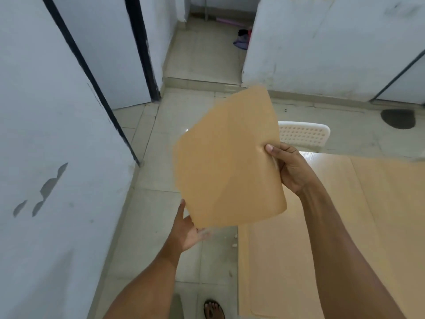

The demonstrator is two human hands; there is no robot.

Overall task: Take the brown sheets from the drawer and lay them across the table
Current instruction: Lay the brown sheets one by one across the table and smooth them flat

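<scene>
A brown sheet (227, 162) hangs in the air over the floor, just left of the table's (326, 180) left edge. My right hand (289, 166) pinches the sheet's right edge, thumb on top. My left hand (187, 229) is under the sheet's lower left corner, palm up, its fingers hidden behind the sheet. Two more brown sheets lie flat on the light wooden table: one (287, 261) near its left edge under my right forearm, another (391, 203) further right. No drawer is in view.
A white perforated chair (303, 134) stands behind the table. White wall panels with black strips (92, 77) close off the left side. The floor is pale tile, with a dark patch (397, 118) at the far right. My sandalled foot (213, 309) is at the bottom.
</scene>
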